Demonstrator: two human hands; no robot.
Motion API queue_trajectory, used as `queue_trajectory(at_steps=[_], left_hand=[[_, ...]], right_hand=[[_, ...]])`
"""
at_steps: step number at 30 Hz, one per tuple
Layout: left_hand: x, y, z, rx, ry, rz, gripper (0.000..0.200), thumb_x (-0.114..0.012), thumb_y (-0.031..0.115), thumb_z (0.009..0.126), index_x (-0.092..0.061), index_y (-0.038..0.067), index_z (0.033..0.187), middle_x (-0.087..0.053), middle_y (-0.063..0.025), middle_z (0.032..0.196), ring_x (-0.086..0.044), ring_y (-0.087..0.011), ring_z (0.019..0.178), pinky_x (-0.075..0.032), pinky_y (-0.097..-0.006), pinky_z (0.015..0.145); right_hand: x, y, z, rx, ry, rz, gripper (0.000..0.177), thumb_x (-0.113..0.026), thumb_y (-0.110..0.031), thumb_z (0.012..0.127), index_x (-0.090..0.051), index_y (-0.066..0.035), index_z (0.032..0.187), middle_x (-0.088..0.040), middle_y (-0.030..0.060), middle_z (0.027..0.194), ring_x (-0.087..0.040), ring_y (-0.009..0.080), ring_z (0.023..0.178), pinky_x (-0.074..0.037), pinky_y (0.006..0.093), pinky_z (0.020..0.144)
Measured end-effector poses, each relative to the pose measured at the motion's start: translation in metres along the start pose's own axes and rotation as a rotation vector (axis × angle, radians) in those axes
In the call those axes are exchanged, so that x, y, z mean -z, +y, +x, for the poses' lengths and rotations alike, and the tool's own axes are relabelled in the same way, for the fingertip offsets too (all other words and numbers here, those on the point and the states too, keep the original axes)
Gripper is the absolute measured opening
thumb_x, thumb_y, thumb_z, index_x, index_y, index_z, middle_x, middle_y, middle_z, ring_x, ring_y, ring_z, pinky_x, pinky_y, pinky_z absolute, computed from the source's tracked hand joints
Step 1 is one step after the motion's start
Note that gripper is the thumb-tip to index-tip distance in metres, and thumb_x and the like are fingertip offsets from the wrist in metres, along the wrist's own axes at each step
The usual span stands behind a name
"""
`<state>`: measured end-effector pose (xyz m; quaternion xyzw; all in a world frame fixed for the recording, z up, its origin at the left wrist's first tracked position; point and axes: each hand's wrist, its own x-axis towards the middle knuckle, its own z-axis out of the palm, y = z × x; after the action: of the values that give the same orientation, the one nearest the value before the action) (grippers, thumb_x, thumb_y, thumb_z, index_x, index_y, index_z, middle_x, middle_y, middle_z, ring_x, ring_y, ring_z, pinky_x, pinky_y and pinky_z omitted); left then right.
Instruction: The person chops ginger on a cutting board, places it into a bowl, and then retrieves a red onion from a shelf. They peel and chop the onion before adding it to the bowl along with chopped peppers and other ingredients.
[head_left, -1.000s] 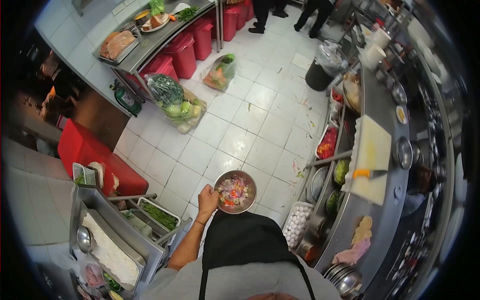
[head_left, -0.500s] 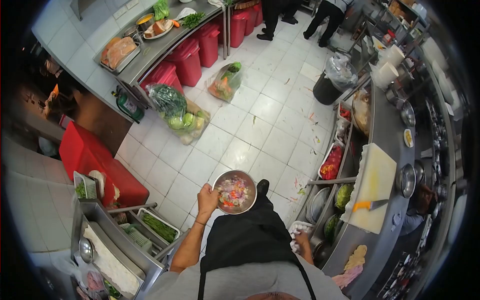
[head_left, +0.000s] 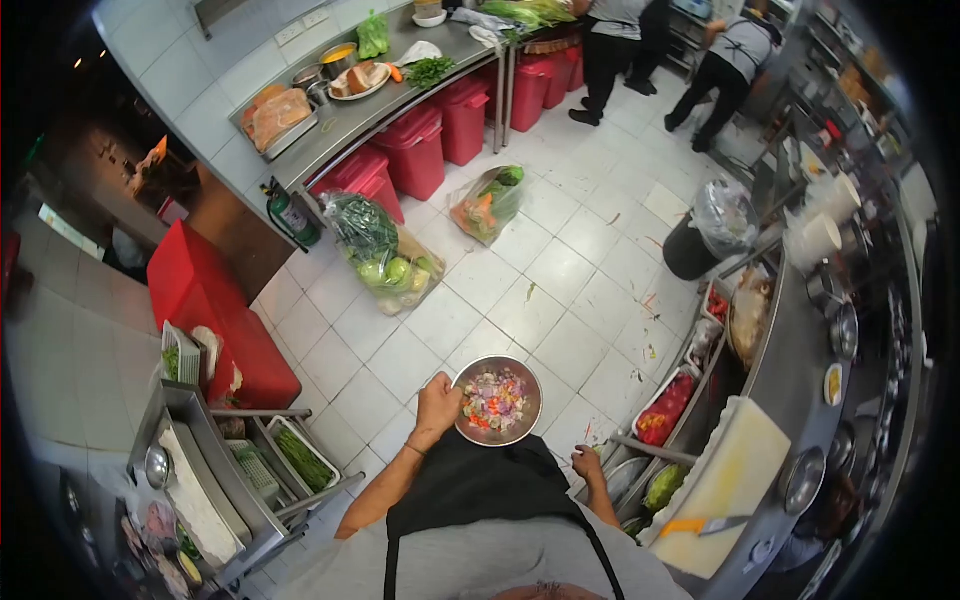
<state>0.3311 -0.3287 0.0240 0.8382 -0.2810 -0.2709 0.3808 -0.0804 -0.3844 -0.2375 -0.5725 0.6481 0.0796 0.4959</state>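
My left hand (head_left: 438, 402) grips the rim of a round metal bowl (head_left: 537, 392) on its left side. Chopped vegetables (head_left: 494, 400) in white, purple, red and orange lie in the bowl, which is held in front of my black apron (head_left: 480, 480). Down at my right side hangs my right hand (head_left: 587, 462), its fingers loosely bent and apart, with nothing visible in them. It is near the lower shelf of the right counter, where a green melon-like item (head_left: 665, 487) lies.
A cutting board (head_left: 735, 470) with an orange-handled knife (head_left: 684, 525) rests on the right counter. Ahead on the tiles are bagged vegetables (head_left: 385, 262), a second bag (head_left: 488, 208) and a black bin (head_left: 692, 248). A red box (head_left: 215, 320) stands left. Co-workers (head_left: 735, 70) stand at the back.
The view has shifted, and more of the back counter shows. My right hand has moved forward, away from the white basket on the right shelf. My left hand still carries the bowl.
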Motion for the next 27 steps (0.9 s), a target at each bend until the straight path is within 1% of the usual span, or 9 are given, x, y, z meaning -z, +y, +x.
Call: queue_trajectory(at_steps=[5, 8, 11, 14, 16, 17, 20, 23, 27], left_hand=[[-0.004, 0.01, 0.018, 0.05, 0.055, 0.032, 0.022, -0.06, 0.017, 0.079, -0.048, 0.0, 0.071, -0.053, -0.0191, 0.061, -0.051, -0.0282, 0.055, -0.043, -0.0434, 0.055], [-0.004, 0.001, 0.03, 0.053, 0.079, 0.011, 0.022, -0.06, 0.017, 0.079, -0.048, 0.0, 0.071, -0.054, -0.0192, 0.062, -0.051, -0.0279, 0.056, -0.043, -0.0434, 0.055], [-0.006, -0.014, 0.048, 0.077, 0.079, -0.025, 0.023, -0.061, 0.018, 0.079, -0.048, 0.0, 0.071, -0.054, -0.0196, 0.063, -0.051, -0.0281, 0.056, -0.043, -0.0433, 0.055], [-0.007, -0.02, 0.076, 0.076, 0.043, -0.045, 0.024, -0.062, 0.019, 0.08, -0.049, 0.0, 0.072, -0.054, -0.0201, 0.063, -0.052, -0.0283, 0.056, -0.044, -0.0432, 0.056], [-0.005, -0.015, 0.097, 0.098, -0.013, -0.047, 0.025, -0.062, 0.02, 0.081, -0.05, 0.0, 0.072, -0.054, -0.0204, 0.063, -0.053, -0.0283, 0.057, -0.044, -0.0435, 0.056], [-0.008, -0.022, 0.111, 0.075, -0.042, -0.041, 0.024, -0.061, 0.019, 0.084, -0.05, -0.001, 0.074, -0.057, -0.0178, 0.062, -0.059, -0.0267, 0.057, -0.047, -0.0418, 0.053], [0.006, 0.01, 0.137, 0.131, -0.17, -0.205, 0.022, -0.059, 0.016, 0.087, -0.051, -0.001, 0.077, -0.059, -0.0152, 0.06, -0.063, -0.0243, 0.053, -0.05, -0.0391, 0.046], [0.024, 0.018, 0.173, 0.128, -0.313, -0.192, 0.02, -0.057, 0.014, 0.09, -0.051, -0.001, 0.08, -0.061, -0.0142, 0.06, -0.064, -0.0231, 0.046, -0.05, -0.0364, 0.039], [0.035, 0.023, 0.213, 0.093, -0.356, -0.158, 0.018, -0.057, 0.014, 0.089, -0.051, -0.001, 0.081, -0.061, -0.0152, 0.06, -0.062, -0.0222, 0.042, -0.048, -0.0356, 0.037]], right_hand=[[0.014, -0.036, 0.056, 0.107, -0.018, 0.054, 0.044, -0.059, -0.024, 0.085, -0.066, -0.002, 0.122, -0.07, 0.0241, 0.112, -0.068, 0.0336, 0.105, -0.051, 0.0363, 0.096], [0.02, -0.045, 0.082, 0.108, -0.024, 0.031, 0.044, -0.058, -0.021, 0.086, -0.064, -0.002, 0.125, -0.072, 0.0224, 0.106, -0.071, 0.0323, 0.096, -0.056, 0.0396, 0.085], [0.045, -0.085, 0.058, -0.128, -0.095, 0.201, 0.047, -0.057, -0.016, 0.087, -0.059, -0.003, 0.132, -0.071, 0.02, 0.1, -0.072, 0.0309, 0.084, -0.059, 0.0438, 0.068], [0.041, -0.066, 0.072, -0.228, -0.089, 0.362, 0.049, -0.054, -0.01, 0.087, -0.054, -0.004, 0.136, -0.069, 0.0175, 0.097, -0.071, 0.0302, 0.074, -0.056, 0.0437, 0.055], [0.034, -0.06, 0.064, -0.268, -0.026, 0.419, 0.048, -0.056, -0.012, 0.089, -0.053, -0.006, 0.137, -0.066, 0.0138, 0.093, -0.069, 0.0313, 0.076, -0.055, 0.048, 0.058], [0.029, -0.058, 0.057, -0.289, 0.007, 0.445, 0.047, -0.057, -0.013, 0.09, -0.053, -0.007, 0.137, -0.065, 0.012, 0.092, -0.069, 0.0318, 0.077, -0.054, 0.0501, 0.059], [0.013, -0.045, 0.045, -0.398, -0.056, 0.524, 0.04, -0.06, -0.023, 0.09, -0.063, -0.011, 0.128, -0.07, 0.0127, 0.094, -0.07, 0.0304, 0.084, -0.055, 0.0498, 0.069], [0.006, -0.068, 0.018, -0.46, -0.018, 0.505, 0.037, -0.062, -0.022, 0.09, -0.066, -0.011, 0.125, -0.071, 0.0123, 0.095, -0.071, 0.0287, 0.084, -0.056, 0.0472, 0.071], [-0.001, -0.115, -0.02, -0.495, 0.09, 0.476, 0.034, -0.064, -0.02, 0.089, -0.068, -0.011, 0.121, -0.073, 0.0117, 0.096, -0.071, 0.0266, 0.085, -0.056, 0.0437, 0.074]])
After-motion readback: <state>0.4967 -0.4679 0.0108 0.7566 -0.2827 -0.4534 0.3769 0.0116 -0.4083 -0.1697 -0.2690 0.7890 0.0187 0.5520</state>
